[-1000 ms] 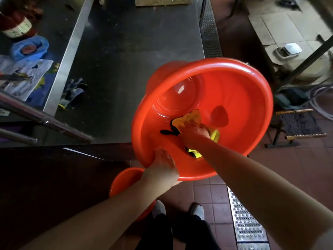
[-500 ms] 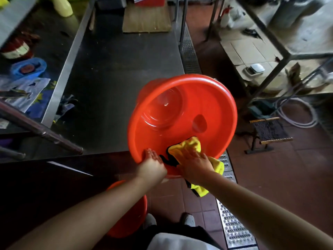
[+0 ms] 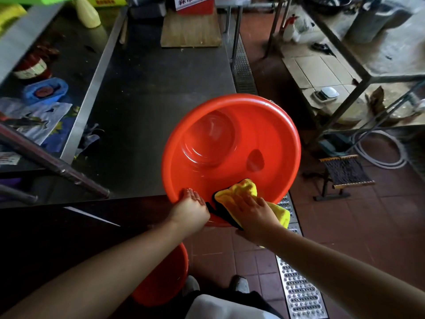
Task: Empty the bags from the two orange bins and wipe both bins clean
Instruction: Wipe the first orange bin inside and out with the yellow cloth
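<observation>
A large orange bin (image 3: 264, 125) is tipped with its open mouth toward me, just off the steel table's near right corner. Its inside looks bare and glossy. My left hand (image 3: 192, 207) grips the near rim, fingers over the edge. Right beside it, my right hand (image 3: 253, 210) presses a yellow cloth (image 3: 239, 188) with a black edge flat against the near rim; part of the cloth hangs outside the bin. A second orange bin (image 3: 165, 279) stands on the floor under my left forearm, mostly hidden by the arm.
The dark steel table (image 3: 149, 93) carries a wooden board (image 3: 190, 31) at its far end. A metal bar (image 3: 57, 166) slants across the left. A floor drain grate (image 3: 299, 291) runs along the tiles on the right, with a low stool (image 3: 345, 173) and shelving frames beyond.
My right hand has drawn the cloth from the bin's inner wall back to the near rim. The bin sits lower and a little farther from me; my left hand keeps its hold.
</observation>
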Demonstrator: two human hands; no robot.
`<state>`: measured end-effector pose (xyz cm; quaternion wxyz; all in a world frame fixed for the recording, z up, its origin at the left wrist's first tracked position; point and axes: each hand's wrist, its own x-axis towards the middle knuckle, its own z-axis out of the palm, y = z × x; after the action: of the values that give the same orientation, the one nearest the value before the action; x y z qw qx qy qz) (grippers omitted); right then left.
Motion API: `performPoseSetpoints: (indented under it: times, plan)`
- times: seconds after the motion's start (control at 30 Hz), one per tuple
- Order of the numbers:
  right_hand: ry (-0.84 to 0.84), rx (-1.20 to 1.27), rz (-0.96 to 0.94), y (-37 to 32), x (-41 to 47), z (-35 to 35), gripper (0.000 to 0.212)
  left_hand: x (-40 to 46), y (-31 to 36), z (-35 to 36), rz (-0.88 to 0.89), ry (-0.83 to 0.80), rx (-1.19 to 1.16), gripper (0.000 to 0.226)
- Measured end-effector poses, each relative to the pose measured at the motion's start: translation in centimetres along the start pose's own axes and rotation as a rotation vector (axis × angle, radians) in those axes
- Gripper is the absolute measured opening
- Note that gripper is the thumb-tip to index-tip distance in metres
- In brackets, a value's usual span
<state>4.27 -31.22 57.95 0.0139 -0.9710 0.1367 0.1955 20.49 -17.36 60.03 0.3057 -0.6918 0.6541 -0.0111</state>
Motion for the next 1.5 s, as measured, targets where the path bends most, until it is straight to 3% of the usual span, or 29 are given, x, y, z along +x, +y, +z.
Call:
performPoseSetpoints:
  times: [0.17, 0.23, 0.4, 0.6, 0.7, 0.77, 0.83, 0.97, 1.07, 1.13, 1.2, 1.3, 1.37, 1.43, 1.5]
  plan:
    - [0.028, -0.173, -0.038, 2.1, -0.6, -2.2, 0.094, -0.7, -3.9, -0.3, 0.098, 0.064, 0.110, 0.041]
    - [0.063, -0.239, -0.058, 2.7, -0.7, -2.2, 0.090, -0.7, -5.4, 0.0, 0.137, 0.094, 0.160, 0.049]
    - [0.132, -0.337, -0.116, 3.4, -0.5, -1.7, 0.063, -0.8, -6.3, 0.1, 0.068, 0.073, 0.254, 0.042]
    - [0.207, -0.339, -0.172, 4.0, -0.6, -1.4, 0.057, 0.1, 0.0, -0.1, -0.083, -0.035, -0.067, 0.098]
    - [0.179, -0.274, -0.130, 3.9, -0.4, -1.7, 0.065, 1.3, 1.9, 0.0, -0.171, 0.040, -0.199, 0.093]
    - [0.082, -0.211, -0.089, 3.8, -0.3, -1.5, 0.074, 1.4, 1.9, 0.1, -0.153, 0.077, -0.164, 0.093]
    - [0.000, -0.104, -0.048, 2.9, 0.2, -1.0, 0.074, 1.1, 1.6, -0.1, -0.116, 0.048, -0.101, 0.096]
    - [0.039, 0.097, -0.010, -0.1, 2.4, -0.8, 0.066, 1.1, 1.0, -0.6, -0.086, 0.090, -0.095, 0.090]
    - [0.025, 0.079, 0.007, 1.7, 4.4, -0.9, 0.058, 0.9, 1.3, 0.2, -0.041, 0.100, -0.090, 0.054]
    - [-0.024, 0.084, 0.150, 2.7, 6.0, -1.4, 0.049, 0.9, 2.0, 0.2, -0.022, 0.082, -0.078, 0.038]
    - [-0.096, 0.160, 0.220, 1.3, 7.5, -1.4, 0.048, 1.0, 2.3, -0.2, -0.039, 0.092, -0.075, 0.046]
    - [-0.107, 0.363, 0.093, -0.8, 8.6, -0.7, 0.055, 0.9, 2.1, -0.1, -0.048, 0.143, -0.075, 0.050]
    - [-0.131, 0.318, 0.077, 1.0, 8.9, -0.7, 0.056, 0.6, 1.9, 0.0, -0.063, 0.153, -0.068, 0.050]
    - [-0.135, 0.161, 0.208, 2.8, 9.8, -0.6, 0.051, 0.6, 2.1, -0.1, -0.071, 0.120, -0.041, 0.046]
    - [-0.143, 0.206, 0.299, 1.9, 10.8, -0.4, 0.048, 0.8, 2.5, -0.1, -0.057, 0.107, -0.031, 0.053]
